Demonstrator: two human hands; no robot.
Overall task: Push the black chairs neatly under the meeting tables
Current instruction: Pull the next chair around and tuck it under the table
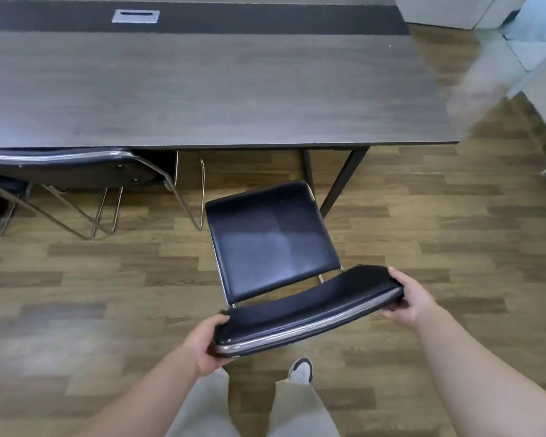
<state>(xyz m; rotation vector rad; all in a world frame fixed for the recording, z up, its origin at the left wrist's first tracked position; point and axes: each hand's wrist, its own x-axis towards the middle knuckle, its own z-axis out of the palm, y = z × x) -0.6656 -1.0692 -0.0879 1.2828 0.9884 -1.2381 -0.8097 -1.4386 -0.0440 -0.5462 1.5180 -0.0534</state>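
My left hand point(207, 340) and right hand point(412, 302) each clamp an end of the black chair point(271, 241) backrest; its seat lies ahead, angled, short of the worktop point(202, 89). Pushed crooked, I reckon it clips the table leg point(344, 181) beyond my right hand.

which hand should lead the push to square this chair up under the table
Right, probably. The chair sits skewed, its seat angled toward the table leg. Both hands grip the backrest ends, but the right hand holds the end nearer the table, the left hand the trailing end.
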